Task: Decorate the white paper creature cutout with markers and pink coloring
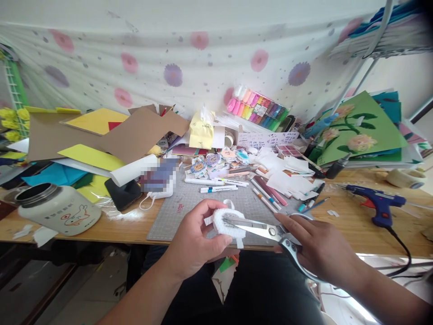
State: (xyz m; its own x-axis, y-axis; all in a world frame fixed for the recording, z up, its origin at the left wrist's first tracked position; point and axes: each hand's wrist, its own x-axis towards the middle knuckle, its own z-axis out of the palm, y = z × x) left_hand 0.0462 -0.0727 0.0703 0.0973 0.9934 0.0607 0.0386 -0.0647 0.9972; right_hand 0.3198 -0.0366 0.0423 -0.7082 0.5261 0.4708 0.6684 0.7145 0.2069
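Near the table's front edge, my left hand (pixel 199 239) grips a small white textured roll, like wound foam or bubble wrap (pixel 227 225), between thumb and fingers. White strips stick out around it, one hanging below. My right hand (pixel 318 239) is closed round a pair of large scissors (pixel 270 231) with grey handles. Their blades point left, and the tips lie against the roll's centre; whether they reach inside it cannot be seen. Beneath the hands lies a grey cutting mat (pixel 169 219).
Several markers (pixel 218 189) lie on the mat, behind them paper cut-outs (pixel 213 160) and white scraps (pixel 294 183). A blue glue gun (pixel 379 203) with a cord rests at right. A cream jar (pixel 61 210) lies on its side at left, by stacked coloured card (pixel 94 162). Coloured clay packs (pixel 259 108) stand behind.
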